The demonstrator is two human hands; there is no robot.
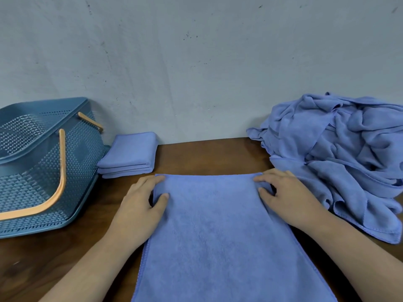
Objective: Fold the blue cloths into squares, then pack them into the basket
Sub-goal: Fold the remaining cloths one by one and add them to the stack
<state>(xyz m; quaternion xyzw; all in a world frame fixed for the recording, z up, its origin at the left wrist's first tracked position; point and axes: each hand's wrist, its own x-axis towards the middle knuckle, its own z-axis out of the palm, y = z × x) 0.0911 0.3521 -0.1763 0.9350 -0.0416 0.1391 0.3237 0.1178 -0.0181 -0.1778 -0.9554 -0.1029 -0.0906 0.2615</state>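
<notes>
A blue cloth (218, 232) lies flat and lengthwise on the brown table, running from the middle towards me. My left hand (141, 205) pinches its far left corner between thumb and fingers. My right hand (283, 197) pinches the far right corner the same way. A small stack of folded blue cloths (130, 153) sits at the back, just right of the blue perforated basket (82, 162) with its orange handles. A heap of unfolded blue cloths (340, 153) fills the right side.
The grey wall (196, 62) stands directly behind the table (54, 258). The heap's lowest cloth drapes close to my right forearm. The basket sits tilted at the left edge of view.
</notes>
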